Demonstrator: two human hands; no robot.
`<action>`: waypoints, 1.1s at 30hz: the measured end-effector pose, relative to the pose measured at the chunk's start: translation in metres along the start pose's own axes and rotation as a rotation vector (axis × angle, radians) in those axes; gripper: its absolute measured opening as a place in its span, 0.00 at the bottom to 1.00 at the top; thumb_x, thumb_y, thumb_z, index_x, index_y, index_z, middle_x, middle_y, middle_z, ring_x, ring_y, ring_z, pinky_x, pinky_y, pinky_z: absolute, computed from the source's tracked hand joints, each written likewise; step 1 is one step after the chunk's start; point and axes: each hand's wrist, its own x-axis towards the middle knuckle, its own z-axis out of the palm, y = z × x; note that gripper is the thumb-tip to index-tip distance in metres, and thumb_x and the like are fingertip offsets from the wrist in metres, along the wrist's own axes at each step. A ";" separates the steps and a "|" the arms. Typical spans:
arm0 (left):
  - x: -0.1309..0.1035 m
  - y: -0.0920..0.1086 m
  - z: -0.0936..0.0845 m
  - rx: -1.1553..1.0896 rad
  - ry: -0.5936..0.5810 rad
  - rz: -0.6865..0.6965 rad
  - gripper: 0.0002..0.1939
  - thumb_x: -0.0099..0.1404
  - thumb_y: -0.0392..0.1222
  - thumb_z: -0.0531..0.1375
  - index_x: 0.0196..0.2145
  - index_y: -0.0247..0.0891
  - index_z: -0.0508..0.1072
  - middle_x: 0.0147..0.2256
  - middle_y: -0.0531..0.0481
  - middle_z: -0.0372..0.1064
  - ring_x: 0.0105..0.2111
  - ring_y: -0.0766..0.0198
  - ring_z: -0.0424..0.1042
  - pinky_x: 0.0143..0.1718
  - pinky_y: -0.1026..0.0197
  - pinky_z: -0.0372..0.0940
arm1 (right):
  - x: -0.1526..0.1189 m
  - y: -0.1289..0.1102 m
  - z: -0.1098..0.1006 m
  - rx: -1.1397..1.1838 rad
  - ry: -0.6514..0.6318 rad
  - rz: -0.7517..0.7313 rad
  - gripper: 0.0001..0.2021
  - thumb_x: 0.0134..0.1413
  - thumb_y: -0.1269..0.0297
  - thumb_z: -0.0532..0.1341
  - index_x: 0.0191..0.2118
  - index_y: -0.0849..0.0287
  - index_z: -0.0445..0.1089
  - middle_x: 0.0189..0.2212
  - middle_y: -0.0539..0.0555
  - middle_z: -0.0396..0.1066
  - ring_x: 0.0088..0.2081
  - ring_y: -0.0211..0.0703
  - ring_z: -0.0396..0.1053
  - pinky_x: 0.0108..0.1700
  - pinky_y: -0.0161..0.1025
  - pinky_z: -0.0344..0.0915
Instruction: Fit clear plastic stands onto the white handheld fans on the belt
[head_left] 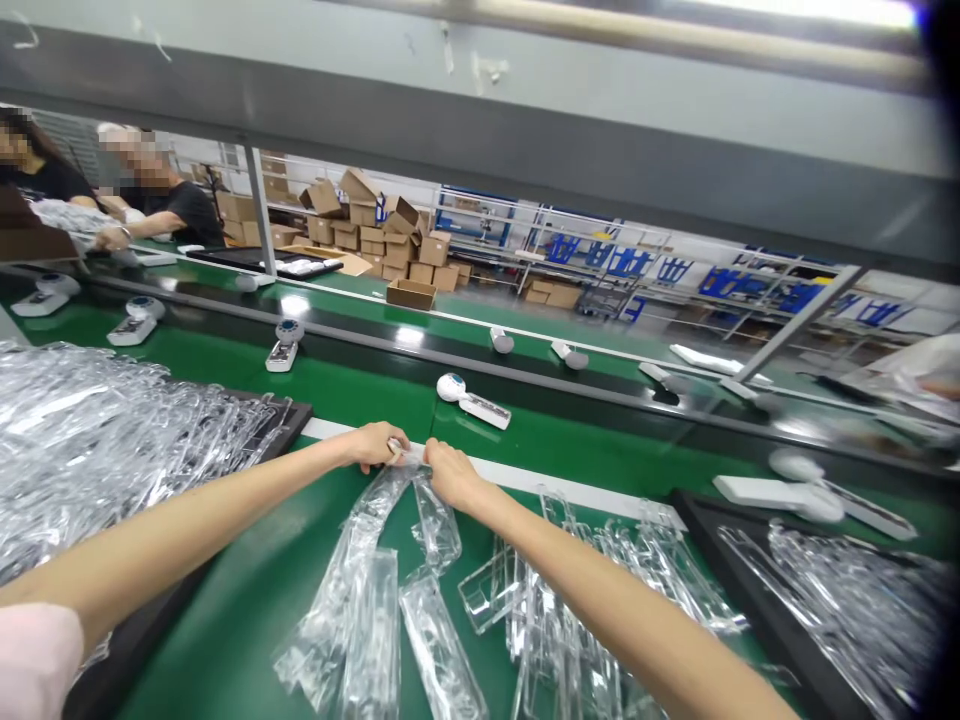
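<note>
Two hands meet over the near edge of the belt, the left hand and the right hand almost touching. The fingers of each are drawn together in a pinch, with clear plastic film caught between them; the fingertips are partly hidden, and I cannot tell whether both hold one piece. From this grip one long length hangs toward seven o'clock, and a shorter flap toward half past five.

The film looks very light, limp and crinkly, probably slippery and apt to cling to itself. A pinch at the edge, with the hands close together, should suit it best; hard pulling might stretch or tear it.

Just below the hands, toward six o'clock, two filled clear bags lie on the green bench. They seem stiffer than the loose film, so a hold along the long sides should serve.

At four o'clock lies a pile of clear plastic holders, which look rigid, light and perhaps easily scratched; their edges offer the surest hold. At two o'clock a white round-headed device rests on the green belt. Farther out, a heap of clear packaging fills a black tray at nine o'clock.
</note>
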 end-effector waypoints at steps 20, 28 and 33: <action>-0.096 0.052 -0.061 0.154 0.509 0.548 0.10 0.60 0.42 0.51 0.30 0.37 0.70 0.33 0.49 0.67 0.32 0.63 0.66 0.33 0.64 0.60 | -0.063 -0.020 -0.095 0.627 0.359 -0.390 0.10 0.53 0.71 0.52 0.41 0.57 0.63 0.26 0.45 0.62 0.26 0.34 0.61 0.31 0.34 0.60; -0.136 0.060 -0.086 0.161 0.690 0.621 0.11 0.61 0.47 0.55 0.30 0.36 0.70 0.38 0.47 0.67 0.39 0.62 0.67 0.41 0.61 0.61 | -0.071 -0.037 -0.104 0.669 0.507 -0.557 0.07 0.54 0.72 0.53 0.39 0.57 0.63 0.27 0.46 0.63 0.28 0.34 0.61 0.33 0.35 0.59; -0.138 0.061 -0.074 -0.387 0.548 0.510 0.11 0.59 0.47 0.58 0.30 0.36 0.66 0.43 0.47 0.68 0.42 0.61 0.68 0.42 0.60 0.63 | -0.054 -0.063 -0.106 0.842 0.577 -0.562 0.06 0.50 0.74 0.53 0.34 0.58 0.60 0.27 0.46 0.61 0.28 0.34 0.62 0.32 0.34 0.60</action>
